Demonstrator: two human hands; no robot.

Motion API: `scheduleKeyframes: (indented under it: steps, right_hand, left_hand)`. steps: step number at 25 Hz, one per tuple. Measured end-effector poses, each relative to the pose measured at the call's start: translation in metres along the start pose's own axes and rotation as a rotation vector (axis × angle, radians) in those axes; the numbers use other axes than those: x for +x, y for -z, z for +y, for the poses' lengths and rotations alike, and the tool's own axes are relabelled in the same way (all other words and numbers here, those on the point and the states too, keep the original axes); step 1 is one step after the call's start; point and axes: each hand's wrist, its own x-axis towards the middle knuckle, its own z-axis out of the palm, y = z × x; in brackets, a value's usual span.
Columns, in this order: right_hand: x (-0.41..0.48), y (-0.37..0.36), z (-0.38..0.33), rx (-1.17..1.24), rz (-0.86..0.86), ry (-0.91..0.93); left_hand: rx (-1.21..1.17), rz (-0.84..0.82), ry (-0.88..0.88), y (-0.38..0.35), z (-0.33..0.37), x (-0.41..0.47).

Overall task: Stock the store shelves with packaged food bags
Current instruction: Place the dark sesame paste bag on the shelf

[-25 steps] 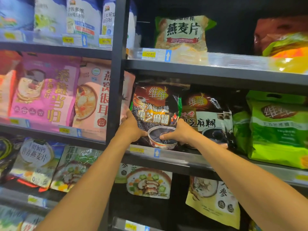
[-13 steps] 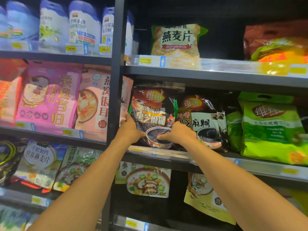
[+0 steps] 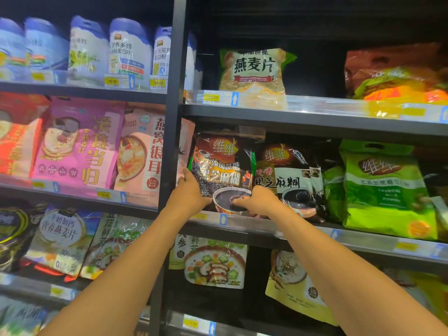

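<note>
A dark black-sesame paste bag (image 3: pixel 221 163) stands upright at the left end of the middle shelf (image 3: pixel 303 231), right of the black upright post. My left hand (image 3: pixel 190 194) grips its lower left edge, thumb on the front. My right hand (image 3: pixel 258 201) holds its lower right corner, fingers across the printed bowl. A second dark sesame bag (image 3: pixel 291 180) stands just to the right, partly behind my right hand.
Green bags (image 3: pixel 385 190) fill the shelf further right. An oat-flake bag (image 3: pixel 253 71) and orange bags (image 3: pixel 400 76) sit on the shelf above. Pink bags (image 3: pixel 80 144) stand left of the black upright post (image 3: pixel 173 117). More pouches (image 3: pixel 215 263) lie on the lower shelves.
Both hands keep holding the dark bag in the same spot on the shelf; only the camera view has shifted slightly down and left.
</note>
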Motion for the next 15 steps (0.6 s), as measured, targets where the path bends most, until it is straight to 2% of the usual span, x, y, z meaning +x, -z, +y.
scheduleKeyframes:
  steps: [5, 11, 15]
  right_hand:
    - [-0.021, 0.009, 0.012, -0.046, 0.072, 0.03]
    - [-0.097, 0.028, 0.064, -0.239, 0.396, 0.271]
    - [-0.16, 0.049, 0.115, -0.368, 0.493, 0.287]
  left_hand:
    - [0.117, 0.069, -0.157, 0.013, 0.001, -0.026]
    - [0.318, 0.224, -0.388, 0.01, 0.032, -0.083]
    - [0.364, 0.246, -0.517, -0.015, 0.063, -0.125]
